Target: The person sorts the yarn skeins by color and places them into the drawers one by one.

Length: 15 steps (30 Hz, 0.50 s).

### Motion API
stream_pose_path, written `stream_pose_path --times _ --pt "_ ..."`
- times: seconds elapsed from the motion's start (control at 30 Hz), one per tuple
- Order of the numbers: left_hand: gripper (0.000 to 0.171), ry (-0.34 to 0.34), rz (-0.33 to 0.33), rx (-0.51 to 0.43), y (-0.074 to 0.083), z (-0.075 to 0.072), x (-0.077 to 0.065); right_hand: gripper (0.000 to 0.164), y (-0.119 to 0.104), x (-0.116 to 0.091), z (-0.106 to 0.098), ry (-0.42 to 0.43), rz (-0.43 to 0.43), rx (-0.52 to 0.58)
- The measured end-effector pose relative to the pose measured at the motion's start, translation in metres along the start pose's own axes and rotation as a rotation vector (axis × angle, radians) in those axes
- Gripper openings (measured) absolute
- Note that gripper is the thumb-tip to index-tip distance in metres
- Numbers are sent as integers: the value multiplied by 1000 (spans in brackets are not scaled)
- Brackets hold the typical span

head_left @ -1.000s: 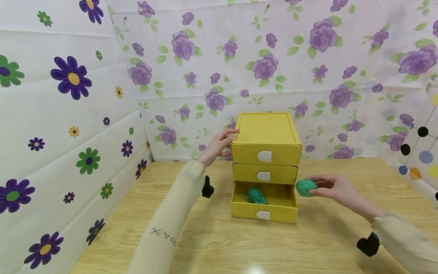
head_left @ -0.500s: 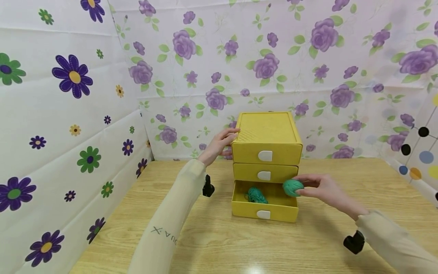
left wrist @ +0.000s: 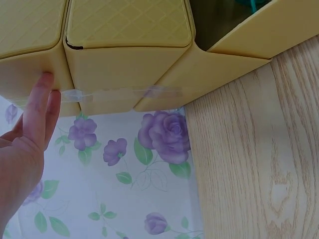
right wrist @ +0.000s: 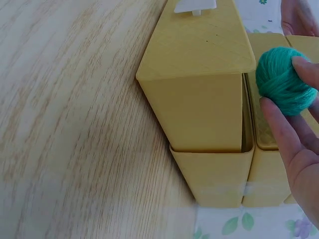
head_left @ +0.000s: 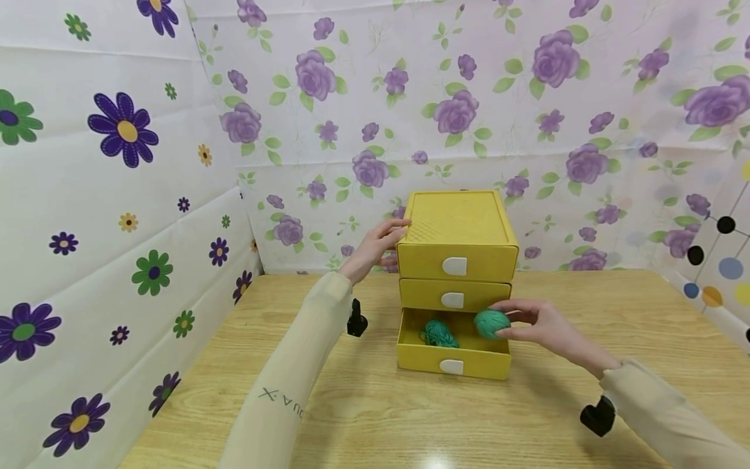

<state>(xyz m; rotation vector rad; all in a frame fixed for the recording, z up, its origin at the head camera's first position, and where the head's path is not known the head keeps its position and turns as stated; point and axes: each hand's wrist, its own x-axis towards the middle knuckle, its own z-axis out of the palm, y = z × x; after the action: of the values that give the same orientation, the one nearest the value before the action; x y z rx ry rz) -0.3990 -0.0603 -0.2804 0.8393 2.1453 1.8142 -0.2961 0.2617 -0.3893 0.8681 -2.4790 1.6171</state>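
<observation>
A yellow three-drawer unit (head_left: 457, 221) stands on the wooden table, its bottom drawer (head_left: 454, 358) pulled out. Inside that drawer, on the left, lies a looser bundle of teal yarn (head_left: 439, 333). My right hand (head_left: 541, 329) pinches a ball of teal yarn (head_left: 491, 324) between thumb and fingers, over the right part of the open drawer. The same yarn ball (right wrist: 285, 80) shows beside the drawer edge in the right wrist view. My left hand (head_left: 377, 246) rests with extended fingers against the unit's upper left side; in the left wrist view its fingertips (left wrist: 46, 82) touch the yellow wall.
The upper two drawers, with white pull tabs (head_left: 454, 266), are closed. Behind the wooden table (head_left: 363, 417) hangs a cloth with purple roses (head_left: 369, 170); another flowered cloth (head_left: 193, 143) covers the left side. Black wrist cameras (head_left: 599, 417) hang under both forearms.
My right hand has carried the yarn ball leftward, from beside the unit to over the open bottom drawer. My left hand has stayed at the unit's side.
</observation>
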Motion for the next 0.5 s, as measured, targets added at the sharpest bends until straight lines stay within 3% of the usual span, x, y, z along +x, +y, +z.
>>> stream_pose_path --times 0.23,0.5 --pt "42 39 13 17 -17 -3 11 37 1 0 -2 -1 -40 6" --pt "43 21 8 -3 -2 0 0 32 -3 -1 -2 16 -28 52"
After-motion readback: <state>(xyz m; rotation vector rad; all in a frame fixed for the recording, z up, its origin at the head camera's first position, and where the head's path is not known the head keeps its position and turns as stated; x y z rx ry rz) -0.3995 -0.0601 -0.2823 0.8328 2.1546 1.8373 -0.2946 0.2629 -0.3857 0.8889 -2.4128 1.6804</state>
